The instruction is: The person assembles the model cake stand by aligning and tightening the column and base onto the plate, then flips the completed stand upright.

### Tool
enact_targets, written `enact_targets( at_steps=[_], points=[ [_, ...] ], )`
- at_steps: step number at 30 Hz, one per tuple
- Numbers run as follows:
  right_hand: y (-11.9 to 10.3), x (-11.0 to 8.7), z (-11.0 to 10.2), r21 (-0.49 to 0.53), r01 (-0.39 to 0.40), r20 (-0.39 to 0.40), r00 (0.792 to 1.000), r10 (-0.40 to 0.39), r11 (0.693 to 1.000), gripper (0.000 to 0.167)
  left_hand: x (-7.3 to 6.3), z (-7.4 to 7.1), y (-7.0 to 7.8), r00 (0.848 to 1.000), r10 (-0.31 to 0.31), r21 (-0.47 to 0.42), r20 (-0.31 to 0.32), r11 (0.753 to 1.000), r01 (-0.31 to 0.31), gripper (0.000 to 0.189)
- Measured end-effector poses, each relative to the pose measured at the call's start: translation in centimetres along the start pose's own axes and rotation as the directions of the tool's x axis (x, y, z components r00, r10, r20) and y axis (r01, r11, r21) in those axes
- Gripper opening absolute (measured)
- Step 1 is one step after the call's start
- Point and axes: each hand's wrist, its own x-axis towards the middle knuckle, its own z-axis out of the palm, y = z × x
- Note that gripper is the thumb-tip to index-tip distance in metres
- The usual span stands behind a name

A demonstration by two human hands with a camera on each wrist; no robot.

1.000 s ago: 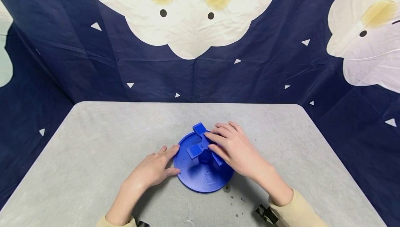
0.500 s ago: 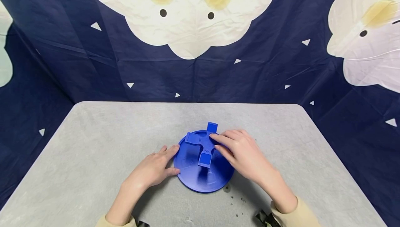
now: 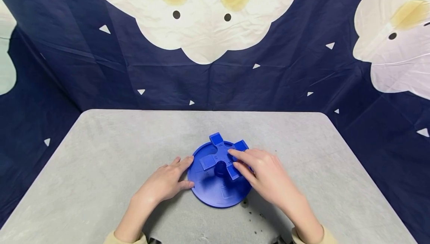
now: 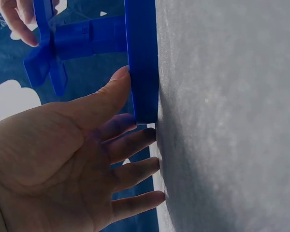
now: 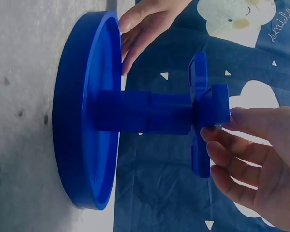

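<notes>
My forearms, left (image 3: pixel 132 218) and right (image 3: pixel 302 214), reach forward and angle in toward each other. My left hand (image 3: pixel 168 180) is held low, its thumb (image 4: pixel 104 99) stretched out apart from the fingers (image 4: pixel 135 174), which are nearly straight and spread with gaps between them. My right hand (image 3: pixel 265 171) is held higher, its back upward in the head view. Its fingers (image 5: pixel 232 186) are curled inward, the index and thumb (image 5: pixel 253 121) brought near each other in a loose pinch, their tips pointing toward my left side.
</notes>
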Motion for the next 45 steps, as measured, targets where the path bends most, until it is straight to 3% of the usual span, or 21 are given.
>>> enact_targets(
  at_steps=[8,17,33,39,45],
  points=[
    [0.6,-0.2,0.7,0.021,-0.016,-0.111,0.994,0.018,1.0,0.037,0.0,0.1,-0.2,1.0,0.004,-0.007,-0.013,1.0,-0.004,0.074],
    [1.2,-0.5,1.1,0.023,-0.088,-0.012,0.996,0.088,0.996,0.04,-0.1,0.0,0.0,1.0,-0.009,-0.017,0.002,1.0,0.009,0.074],
    [0.7,-0.9,0.5,0.0,-0.068,-0.044,0.997,0.068,0.998,0.033,0.0,0.1,0.0,1.0,-0.025,-0.021,0.013,0.999,0.026,0.075],
    [0.9,-0.8,0.8,0.004,-0.08,-0.092,0.992,0.08,0.997,0.041,0.0,0.2,0.0,1.0,-0.021,-0.02,0.01,1.0,0.021,0.075],
    [1.4,-0.7,1.2,0.069,-0.098,0.043,0.995,0.095,0.993,0.046,0.0,0.2,0.0,1.0,-0.023,-0.023,0.01,0.999,0.023,0.075]
  ],
)
